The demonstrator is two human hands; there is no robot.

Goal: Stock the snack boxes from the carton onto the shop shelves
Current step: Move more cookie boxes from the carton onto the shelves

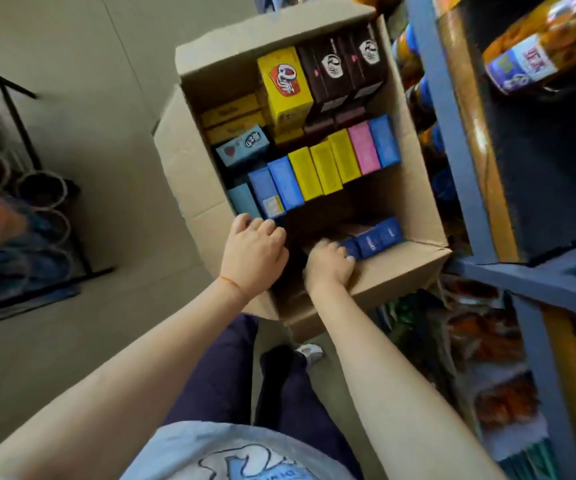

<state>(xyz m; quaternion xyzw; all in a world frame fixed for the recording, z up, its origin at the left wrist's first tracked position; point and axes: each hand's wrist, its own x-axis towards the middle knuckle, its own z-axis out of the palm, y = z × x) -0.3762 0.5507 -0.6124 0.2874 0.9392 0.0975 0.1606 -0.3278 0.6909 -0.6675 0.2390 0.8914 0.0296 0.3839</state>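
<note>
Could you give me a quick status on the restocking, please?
Both hands in the carton: left hand curled at the light blue boxes, right hand on dark blue boxes. Nothing blocking.

We count one open carton [189, 161] and two hands, left [253, 252] and right [329, 263]. The row of upright boxes holds four blue [284, 183], three yellow [326, 168] and one pink [364, 148]. Two dark brown boxes [329, 72] stand at the back.

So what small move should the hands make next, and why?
Probably lift the dark blue boxes out of the carton. Both hands are already down at its near end: the right hand touches those boxes, and the left hand is curled beside it. The shelf stands just to the right.
</note>
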